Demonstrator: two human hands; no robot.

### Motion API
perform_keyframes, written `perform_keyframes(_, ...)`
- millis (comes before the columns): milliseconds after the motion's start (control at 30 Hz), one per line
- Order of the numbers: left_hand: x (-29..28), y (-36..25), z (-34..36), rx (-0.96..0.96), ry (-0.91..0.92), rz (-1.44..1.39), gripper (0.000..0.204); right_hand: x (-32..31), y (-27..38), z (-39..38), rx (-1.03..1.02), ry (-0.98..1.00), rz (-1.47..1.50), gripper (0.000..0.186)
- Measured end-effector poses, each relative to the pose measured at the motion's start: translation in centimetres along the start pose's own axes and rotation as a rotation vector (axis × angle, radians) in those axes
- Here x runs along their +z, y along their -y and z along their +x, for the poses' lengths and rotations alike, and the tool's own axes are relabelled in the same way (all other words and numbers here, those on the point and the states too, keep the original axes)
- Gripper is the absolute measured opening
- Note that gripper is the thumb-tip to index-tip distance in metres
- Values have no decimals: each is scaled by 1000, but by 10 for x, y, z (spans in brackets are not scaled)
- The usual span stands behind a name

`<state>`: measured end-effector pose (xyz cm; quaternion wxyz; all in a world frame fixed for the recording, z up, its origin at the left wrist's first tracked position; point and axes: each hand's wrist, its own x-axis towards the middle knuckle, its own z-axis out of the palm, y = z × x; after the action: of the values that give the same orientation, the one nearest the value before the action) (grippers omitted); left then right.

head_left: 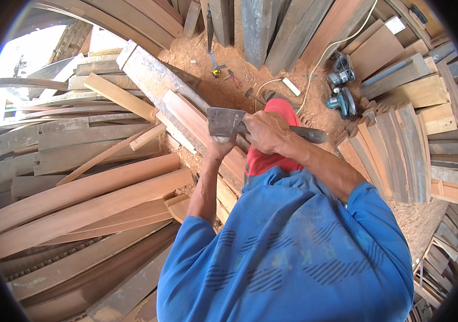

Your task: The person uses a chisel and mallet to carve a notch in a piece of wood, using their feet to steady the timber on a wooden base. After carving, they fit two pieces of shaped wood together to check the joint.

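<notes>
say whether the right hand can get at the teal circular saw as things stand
Probably not: the right hand is closed around the dark handle of a wide-bladed tool, so it would likely have to let go first. Nothing seems to cover the teal circular saw on the sawdust.

Sawdust-covered floor (223, 100) bears a teal circular saw (338, 102) beside a grey power tool (340, 72), white power strip (291, 86), and red-handled pliers (235, 80).
</notes>
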<state>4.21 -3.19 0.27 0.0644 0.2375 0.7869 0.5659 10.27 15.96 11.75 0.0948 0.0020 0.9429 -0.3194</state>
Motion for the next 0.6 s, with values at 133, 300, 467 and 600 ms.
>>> perform_keyframes(133,2,24,-27,-3,36,222,38,-17,13,-14,-48,-12,163,28)
perform_keyframes(300,5,4,-20,57,-57,115,33,-3,7,-18,-29,-6,107,31)
perform_keyframes(467,8,24,12,-34,-285,-155,19,7,-5,-31,11,-4,301,36)
perform_keyframes(600,-7,12,51,-87,-517,-149,13,-5,1,-35,-83,-249,716,30)
